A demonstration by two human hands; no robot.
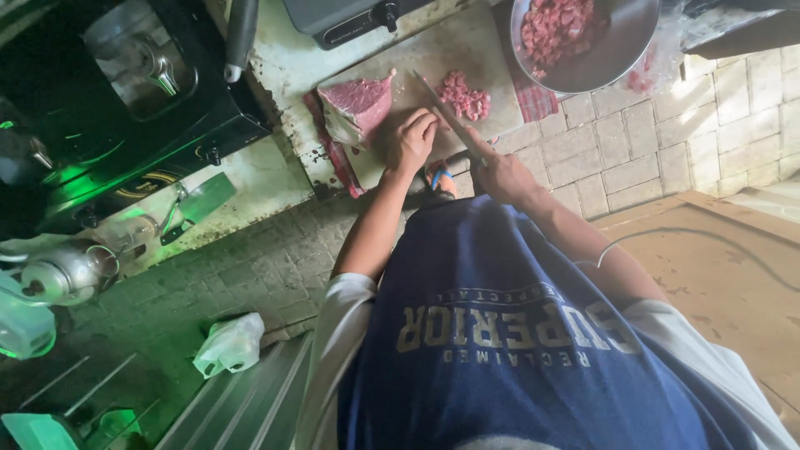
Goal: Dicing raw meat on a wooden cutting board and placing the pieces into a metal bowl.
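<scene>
Raw meat slab: a large red block of raw meat (pixel 360 107) with a pale fatty edge lies on the left part of the pale wooden cutting board (pixel 417 62), its cut face turned toward the knife, so slices can come off that side.
Cutting board: it rests on a red checked cloth (pixel 533 102) spread over the worn white desk (pixel 287 58); the cloth likely keeps the board from sliding.
Left hand: the left hand (pixel 411 140) is curled nearly closed, knuckles forward, pressing on the board just beside the slab's right edge; the tucked fingertips keep clear of the blade. Whether it pins a thin piece under it cannot be told.
Right hand: the right hand (pixel 502 175) is closed around the handle of a long steel knife (pixel 446 112), whose blade runs up and left across the board, passing close by the left knuckles.
Diced pile: a small heap of red meat cubes (pixel 465 96) sits on the board to the right of the blade, pushed aside from the cutting spot.
Metal bowl: a round steel bowl (pixel 617 50) holding more diced meat stands beyond the board's right corner, near enough to receive the cut pieces.
Surroundings: a black stove with a pot (pixel 142 58) stands well apart on the left.
</scene>
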